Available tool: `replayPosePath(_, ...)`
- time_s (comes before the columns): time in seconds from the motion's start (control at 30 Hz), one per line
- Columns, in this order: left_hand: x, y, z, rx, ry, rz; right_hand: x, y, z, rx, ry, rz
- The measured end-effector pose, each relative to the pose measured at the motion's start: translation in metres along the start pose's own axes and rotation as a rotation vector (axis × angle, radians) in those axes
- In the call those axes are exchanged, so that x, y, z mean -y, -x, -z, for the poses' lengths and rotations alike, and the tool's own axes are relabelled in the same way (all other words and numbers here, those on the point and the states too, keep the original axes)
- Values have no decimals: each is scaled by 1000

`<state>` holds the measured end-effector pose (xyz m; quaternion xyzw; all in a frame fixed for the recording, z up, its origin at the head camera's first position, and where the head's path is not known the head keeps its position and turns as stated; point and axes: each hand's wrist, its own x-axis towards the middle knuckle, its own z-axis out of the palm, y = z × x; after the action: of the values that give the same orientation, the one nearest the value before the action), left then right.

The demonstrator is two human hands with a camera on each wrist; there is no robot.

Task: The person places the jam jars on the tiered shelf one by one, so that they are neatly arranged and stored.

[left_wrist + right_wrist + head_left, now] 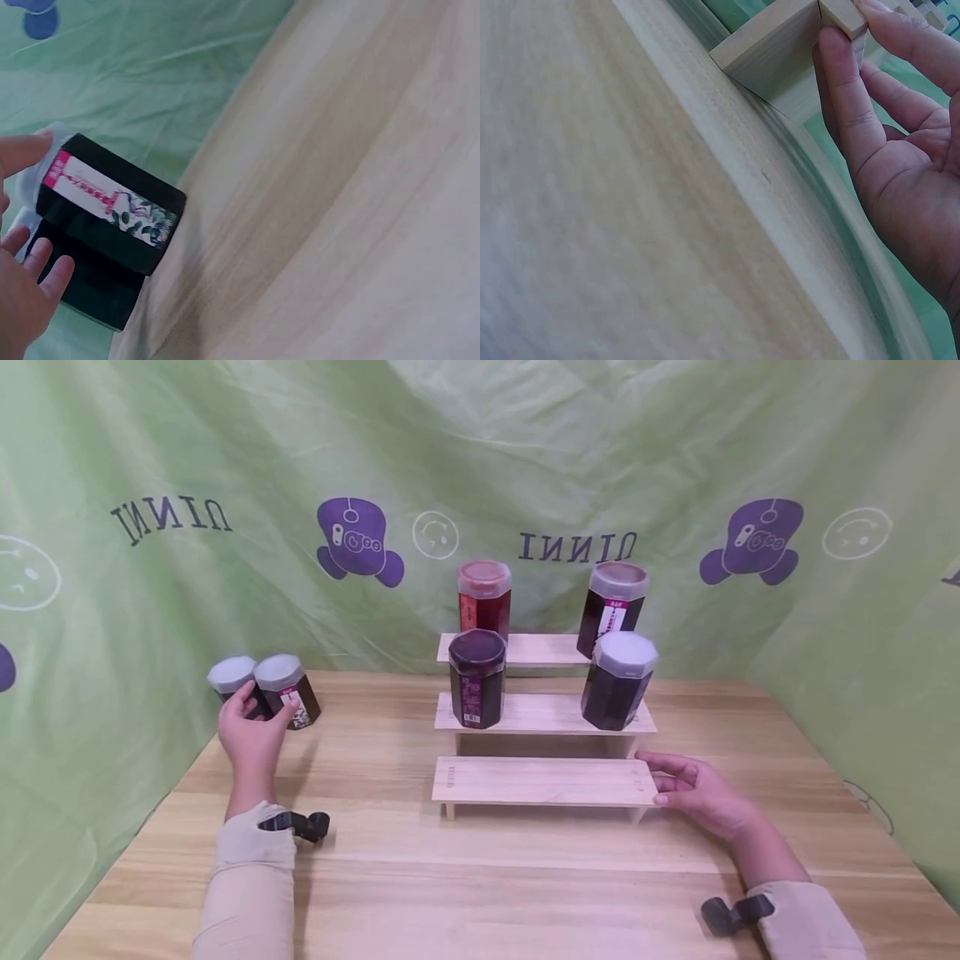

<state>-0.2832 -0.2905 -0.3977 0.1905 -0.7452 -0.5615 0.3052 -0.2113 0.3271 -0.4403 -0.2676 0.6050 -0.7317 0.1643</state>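
Observation:
Two dark octagonal jars with whitish lids stand side by side at the table's back left: a labelled jar (291,697) and a jar (231,675) partly behind my left hand (251,735). That hand reaches up to them, thumb near the labelled jar's lid and spread fingers in front of the other; firm contact cannot be told. In the left wrist view the pink-and-white label on the jar (112,199) shows plainly. My right hand (701,793) pinches the right end of the lowest board of a stepped wooden rack (543,781). In the right wrist view its fingertips (838,49) hold the board's corner.
On the rack's middle step stand a dark-lidded jar (477,681) and a white-lidded jar (618,685). A red jar (483,597) and another dark jar (611,610) occupy the top step. Green printed cloth (480,443) hangs behind and beside the wooden table (450,885).

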Motion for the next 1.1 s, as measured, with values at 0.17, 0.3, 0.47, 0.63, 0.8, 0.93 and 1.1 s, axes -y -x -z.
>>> replayPosePath(0.17,1,-10,-9,-24,-19,-34,-1,0,2,14,-10,5)
replayPosePath(0.3,0,-13,-17,-86,-41,-87,-2,0,3,19,-5,4)
replayPosePath(0.47,-5,-12,-26,-126,-86,-96,-3,0,3,22,-1,10)
replayPosePath(0.63,-8,-12,-25,-137,-133,-133,-2,0,2,17,1,10)
replayPosePath(0.8,-5,-14,-24,-134,-176,-193,-1,0,1,6,8,6)
replayPosePath(0.93,-3,-14,-26,-105,-196,-197,-1,1,1,0,11,8)
replayPosePath(1.1,-5,-9,-25,-70,-188,-185,-1,1,1,-4,16,7)
